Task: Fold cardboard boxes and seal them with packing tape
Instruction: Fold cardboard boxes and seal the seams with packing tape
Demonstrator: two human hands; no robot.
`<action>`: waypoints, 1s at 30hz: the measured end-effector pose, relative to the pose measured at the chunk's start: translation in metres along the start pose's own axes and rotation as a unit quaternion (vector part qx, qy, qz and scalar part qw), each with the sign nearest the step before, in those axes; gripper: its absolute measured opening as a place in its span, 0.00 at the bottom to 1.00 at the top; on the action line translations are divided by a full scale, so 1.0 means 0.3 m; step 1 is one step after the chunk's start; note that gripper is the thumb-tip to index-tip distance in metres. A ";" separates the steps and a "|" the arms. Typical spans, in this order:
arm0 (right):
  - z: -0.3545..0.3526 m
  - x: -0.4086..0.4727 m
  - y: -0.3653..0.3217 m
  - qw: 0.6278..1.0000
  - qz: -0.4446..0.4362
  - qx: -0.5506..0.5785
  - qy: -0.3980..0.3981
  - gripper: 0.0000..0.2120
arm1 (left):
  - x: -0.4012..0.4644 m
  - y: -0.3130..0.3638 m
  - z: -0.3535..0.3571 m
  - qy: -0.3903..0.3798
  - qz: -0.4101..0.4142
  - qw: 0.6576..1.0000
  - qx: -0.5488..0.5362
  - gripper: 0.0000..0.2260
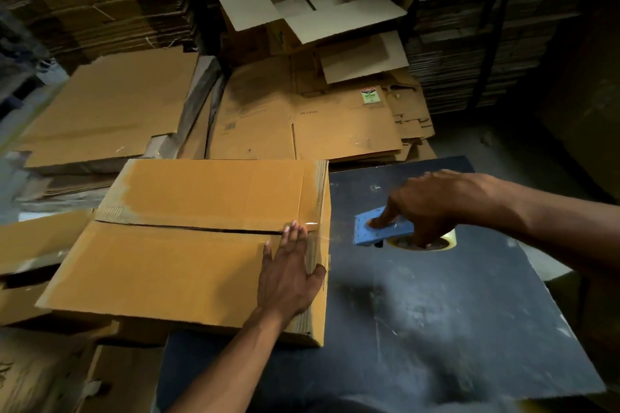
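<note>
I see the box (188,245) lying flaps-up on the left part of the dark bench (419,312), its left half overhanging the bench edge above loose cardboard. My left hand (288,275) lies flat on the box's right end, fingers (295,231) straight and released, their tips at the right end of the seam where the two top flaps meet. A dark gap runs along that seam toward the left; a short bit of clear tape glints just past the fingertips at the box's right edge.

My right hand (432,204) is off the box, just to its right over the bench, grasping the blue tape gun (382,228); the forefinger presses its flat top and the other fingers curl down round the roll (426,241) beneath. Gun and box edge are near but apart.

The bench surface right of and below the gun is bare and scuffed. Flat cartons (302,124) are stacked behind the bench, with an open box (312,0) above them.
</note>
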State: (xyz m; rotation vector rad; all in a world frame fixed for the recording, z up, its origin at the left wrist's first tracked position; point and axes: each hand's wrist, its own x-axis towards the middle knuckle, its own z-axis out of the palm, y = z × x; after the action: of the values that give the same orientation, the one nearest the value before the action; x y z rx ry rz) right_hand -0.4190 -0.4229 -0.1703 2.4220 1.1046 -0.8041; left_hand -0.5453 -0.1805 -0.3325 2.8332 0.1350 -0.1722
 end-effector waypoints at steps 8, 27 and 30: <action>0.102 0.168 -0.094 0.999 0.001 0.023 0.031 0.28 | 0.021 0.030 -0.045 0.032 0.070 0.987 0.141 0.47; 0.297 0.406 -0.145 0.995 0.071 -0.021 -0.069 0.16 | 0.095 0.037 -0.090 -0.028 0.156 0.954 0.257 0.30; 0.455 0.429 -0.022 0.975 0.028 0.204 -0.086 0.20 | 0.086 0.010 -0.054 -0.010 0.159 0.974 0.162 0.35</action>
State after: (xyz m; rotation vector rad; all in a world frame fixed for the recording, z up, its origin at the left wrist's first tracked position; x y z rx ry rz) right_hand -0.4030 -0.4180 -0.3573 2.6278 0.8686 -1.3023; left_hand -0.5177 -0.1765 -0.3197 3.1218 -0.3851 -0.1654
